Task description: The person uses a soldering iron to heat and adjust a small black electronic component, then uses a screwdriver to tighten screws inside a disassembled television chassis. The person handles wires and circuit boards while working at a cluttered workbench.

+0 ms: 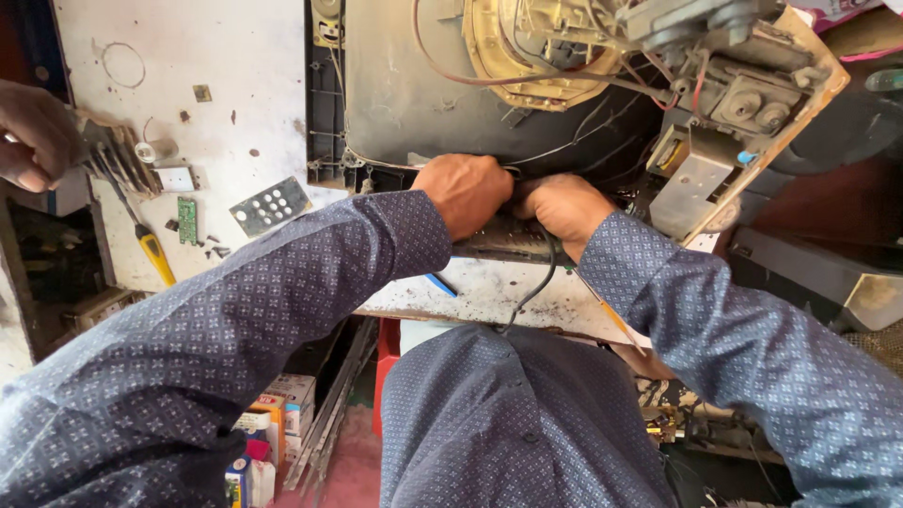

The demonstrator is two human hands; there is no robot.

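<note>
An opened old television with its dark picture tube (423,94) lies on a worn white workbench (235,103). My left hand (464,191) is closed at the tube's near lower edge. My right hand (564,205) is closed beside it, and a black cable (541,282) hangs down from under it toward my body. What exactly each hand grips is hidden by the fingers. A circuit board (752,103) with components and wires tilts up at the tube's right.
Another person's hand (33,132) at the far left holds a finned metal heat sink (118,155). A yellow-handled screwdriver (150,249), a small green circuit board (187,220) and a grey perforated plate (270,206) lie on the bench. Boxes (268,423) stand on the floor below.
</note>
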